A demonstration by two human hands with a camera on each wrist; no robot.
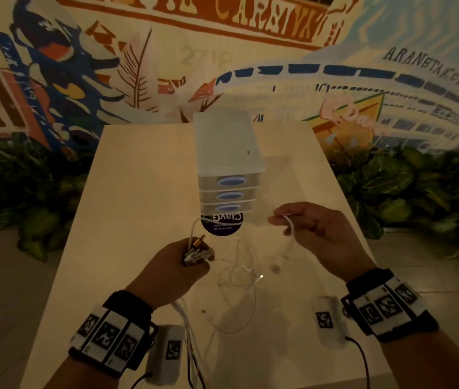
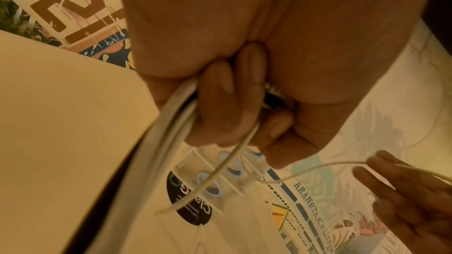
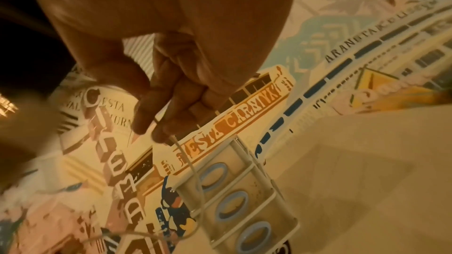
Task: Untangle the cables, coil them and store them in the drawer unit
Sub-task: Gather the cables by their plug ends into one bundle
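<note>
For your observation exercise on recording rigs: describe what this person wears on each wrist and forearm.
Each wrist carries a black strap faced with white tiles bearing black square marker patterns. A white box, also tagged with a marker, hangs below each wrist, trailing a thin black cable. No sleeves or gloves show.

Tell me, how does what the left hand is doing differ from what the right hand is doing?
The left hand is a closed fist gripping a bundle of cable ends; the right hand pinches a single thin white cable with its fingertips. The left hand sits lower and nearer; the right hand is raised closer to the drawer unit. Both wear marker wristbands and hold cable above the table.
</note>
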